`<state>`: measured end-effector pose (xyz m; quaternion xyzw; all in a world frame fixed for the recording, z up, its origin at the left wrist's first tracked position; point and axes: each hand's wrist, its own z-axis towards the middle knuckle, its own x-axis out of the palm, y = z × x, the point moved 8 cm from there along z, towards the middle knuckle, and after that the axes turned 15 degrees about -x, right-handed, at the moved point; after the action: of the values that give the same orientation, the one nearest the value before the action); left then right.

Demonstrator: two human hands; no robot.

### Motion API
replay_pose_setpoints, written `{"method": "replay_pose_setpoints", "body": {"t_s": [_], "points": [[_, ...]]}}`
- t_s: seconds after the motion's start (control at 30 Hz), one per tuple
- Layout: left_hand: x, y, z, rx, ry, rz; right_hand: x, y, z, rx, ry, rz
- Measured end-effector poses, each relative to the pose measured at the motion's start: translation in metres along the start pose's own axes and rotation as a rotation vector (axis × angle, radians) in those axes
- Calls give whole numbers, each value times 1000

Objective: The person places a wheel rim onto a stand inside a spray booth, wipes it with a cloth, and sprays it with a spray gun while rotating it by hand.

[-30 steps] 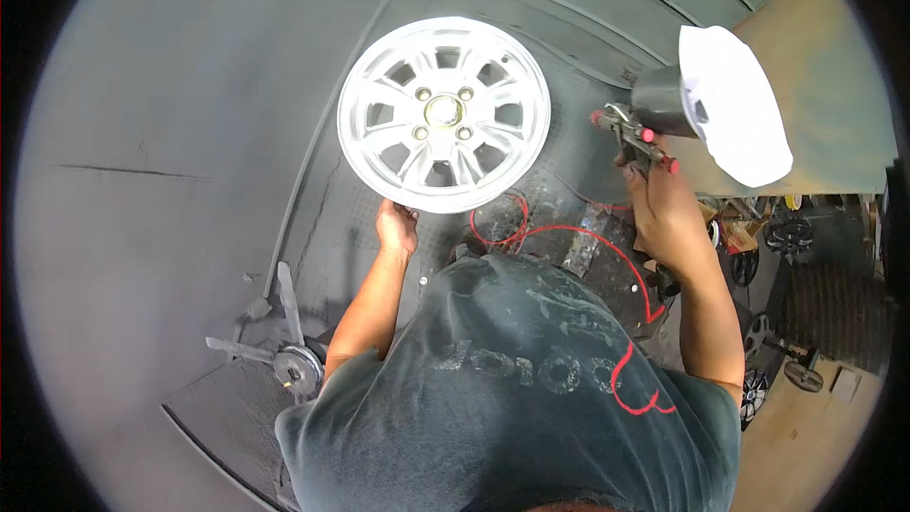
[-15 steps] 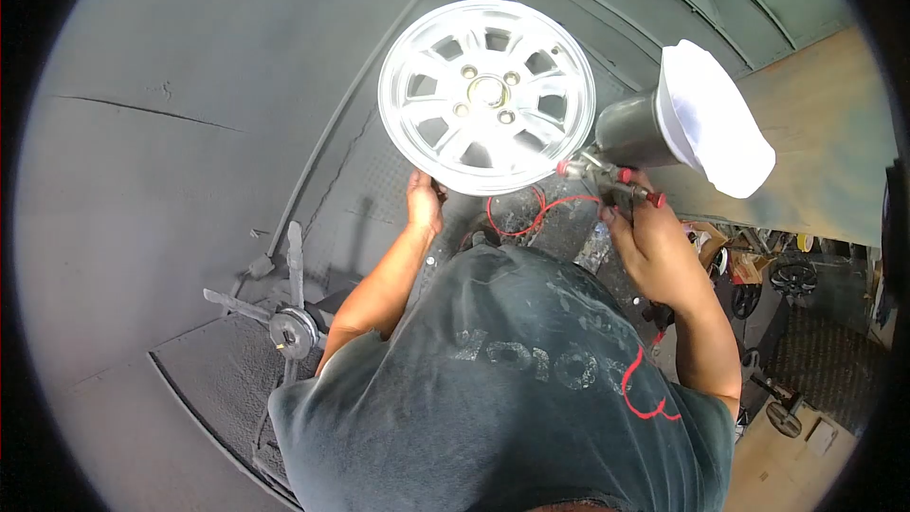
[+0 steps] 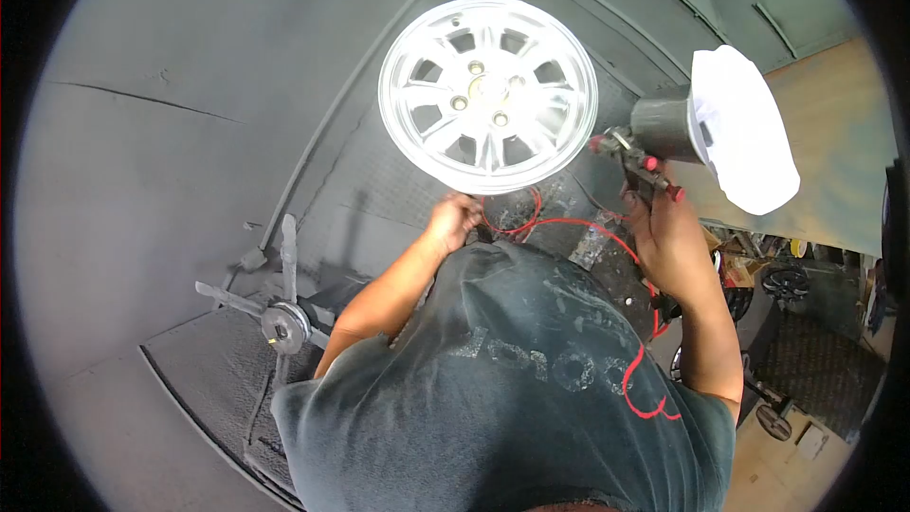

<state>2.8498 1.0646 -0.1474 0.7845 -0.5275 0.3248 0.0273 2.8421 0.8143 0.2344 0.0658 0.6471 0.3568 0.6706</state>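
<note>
The wheel [image 3: 488,90] is at the upper middle of the view, face toward the camera; I judge it rather heavy and stiff, and slippery if its bright coat is wet, so the back of the lower rim [image 3: 488,184] seems the safer hold. The white sheet [image 3: 749,128] at the cup [image 3: 664,123] looks light and easy to crease. The right hand [image 3: 671,237] is closed around the gun [image 3: 637,163], probably stiff and top-heavy. The left hand [image 3: 457,220], half curled, is just below the rim (whether it grips anything, I cannot tell).
</note>
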Motion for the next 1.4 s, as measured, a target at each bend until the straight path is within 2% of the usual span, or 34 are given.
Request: {"method": "replay_pose_setpoints", "body": {"t_s": [0.1,0.2,0.27,0.3,0.37,0.43,0.5,0.63,0.7,0.77,0.83,0.9,1.0,1.07,1.17,1.2,1.23,1.33,1.4], "points": [[-35,-48,-2,177,-65,-170,-5,-20,-8,77,-32,-35],[-27,-83,-21,275,-30,-238,5,-12,-10,-17,107,-130],[-29,-88,-28,289,-175,-152,6,6,-8,-24,33,79],[-27,-82,-27,288,-176,-151,3,12,-8,-23,34,80],[-14,-56,-23,270,-131,-143,11,20,-13,30,207,92],[5,-37,-26,254,-110,-133,5,30,-10,-81,118,171],[21,-14,-32,225,-117,-186,8,36,-11,-133,173,217],[25,17,-20,75,-5,4,27,14,-18,-35,303,102],[34,30,-22,-103,98,328,10,11,-11,-52,43,39],[15,24,-11,-91,57,287,9,-5,-19,-21,56,-41],[-11,-1,-3,25,-11,100,8,-30,-24,141,99,-92],[-32,-33,-5,123,-101,-33,7,-23,-20,129,21,-56],[-27,-73,-19,242,-88,2,11,-9,-19,24,40,-20],[-26,-84,-30,310,-187,22,19,8,-21,-75,123,53],[-27,-51,-14,262,-172,52,19,33,-15,-129,100,196],[-11,-42,-21,270,-106,2,24,32,-17,-130,152,222],[-10,-29,-19,249,-149,-11,25,31,-17,-130,151,222],[0,12,0,193,-9,14,25,12,-18,-41,146,133],[6,19,6,174,53,76,21,-11,-23,42,181,-69]]}}
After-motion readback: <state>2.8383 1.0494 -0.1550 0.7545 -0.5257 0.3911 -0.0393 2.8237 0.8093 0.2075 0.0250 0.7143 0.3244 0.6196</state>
